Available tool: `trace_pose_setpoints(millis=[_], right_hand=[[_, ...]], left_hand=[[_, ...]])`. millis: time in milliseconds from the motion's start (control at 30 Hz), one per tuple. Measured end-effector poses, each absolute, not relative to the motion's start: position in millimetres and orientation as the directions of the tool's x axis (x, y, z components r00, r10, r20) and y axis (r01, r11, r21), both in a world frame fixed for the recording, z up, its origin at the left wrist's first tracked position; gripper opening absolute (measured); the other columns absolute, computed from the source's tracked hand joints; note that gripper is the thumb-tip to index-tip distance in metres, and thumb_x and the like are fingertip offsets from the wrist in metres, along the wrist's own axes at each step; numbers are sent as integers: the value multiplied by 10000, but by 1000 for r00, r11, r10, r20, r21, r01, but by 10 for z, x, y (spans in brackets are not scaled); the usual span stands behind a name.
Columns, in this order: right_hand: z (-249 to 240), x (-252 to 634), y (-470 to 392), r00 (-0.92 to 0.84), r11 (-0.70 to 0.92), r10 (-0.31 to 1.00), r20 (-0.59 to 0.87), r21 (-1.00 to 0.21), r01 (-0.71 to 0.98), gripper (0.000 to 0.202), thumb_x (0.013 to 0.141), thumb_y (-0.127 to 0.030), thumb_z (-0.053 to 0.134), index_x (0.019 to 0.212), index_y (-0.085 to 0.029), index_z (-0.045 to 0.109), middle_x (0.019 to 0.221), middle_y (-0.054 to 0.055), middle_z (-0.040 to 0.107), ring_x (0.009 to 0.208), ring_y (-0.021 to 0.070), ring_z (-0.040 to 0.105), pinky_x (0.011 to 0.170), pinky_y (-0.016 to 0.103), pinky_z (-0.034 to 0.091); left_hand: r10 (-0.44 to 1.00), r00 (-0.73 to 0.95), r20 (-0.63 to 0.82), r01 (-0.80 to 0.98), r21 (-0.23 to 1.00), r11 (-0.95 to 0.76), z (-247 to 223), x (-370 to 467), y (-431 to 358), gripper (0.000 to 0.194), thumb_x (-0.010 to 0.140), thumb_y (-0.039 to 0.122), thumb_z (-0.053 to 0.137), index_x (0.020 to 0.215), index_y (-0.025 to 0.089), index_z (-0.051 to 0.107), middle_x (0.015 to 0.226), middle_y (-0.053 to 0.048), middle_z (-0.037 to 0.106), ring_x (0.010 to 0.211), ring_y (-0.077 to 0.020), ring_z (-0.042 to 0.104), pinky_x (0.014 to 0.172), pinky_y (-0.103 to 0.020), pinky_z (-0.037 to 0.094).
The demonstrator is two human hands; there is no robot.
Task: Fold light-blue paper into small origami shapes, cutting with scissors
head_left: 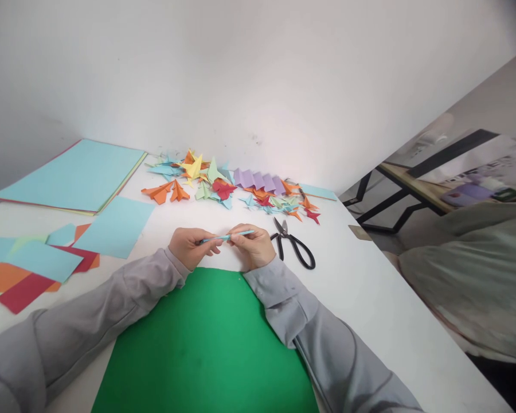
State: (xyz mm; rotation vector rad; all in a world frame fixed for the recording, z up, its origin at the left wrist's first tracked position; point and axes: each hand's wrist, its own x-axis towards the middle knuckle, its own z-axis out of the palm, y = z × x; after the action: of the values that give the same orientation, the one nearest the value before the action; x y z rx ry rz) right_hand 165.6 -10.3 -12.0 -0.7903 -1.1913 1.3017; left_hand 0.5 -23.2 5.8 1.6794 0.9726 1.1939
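Note:
A narrow folded strip of light blue paper (245, 232) stretches between my two hands, over the far edge of a green sheet (210, 338). My left hand (191, 246) is closed on the strip's left part, thumb and fingers pinching it. On its right part my right hand (253, 245) pinches the same paper. The exact folds are partly hidden by my fingers. Just right of my right hand lie black-handled scissors (303, 252), their blades slightly apart and pointing to the wall.
Folded paper shapes (193, 167) in several colours and a pleated purple paper (259, 181) lie along the wall. At left are a stack of large sheets (77, 172), a blue sheet (120, 226) and loose coloured pieces (26, 289). A person (468, 269) is at the right.

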Motion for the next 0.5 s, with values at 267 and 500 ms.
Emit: trace_pose_setpoints(millis=[267,500], right_hand=[[-107,1638,-101,-105,111,983,153,-937,-330,131,517,-257,763,590,-193,674,529,-13,630,495,102,536,513,247,411],[-52,1626,-102,-38,35,998,56,-903,-428,168,447,-245,785,544,-186,661,470,-25,609,445,89,526,473,228,397]], left_hand=[[906,303,296,112,933,-343,46,5,-229,261,730,335,556,726,107,684,638,-75,688,554,-159,647,504,-258,561],[940,252,230,128,955,-268,56,-10,-226,427,796,432,426,716,93,674,645,-78,688,546,-151,640,505,-257,560]])
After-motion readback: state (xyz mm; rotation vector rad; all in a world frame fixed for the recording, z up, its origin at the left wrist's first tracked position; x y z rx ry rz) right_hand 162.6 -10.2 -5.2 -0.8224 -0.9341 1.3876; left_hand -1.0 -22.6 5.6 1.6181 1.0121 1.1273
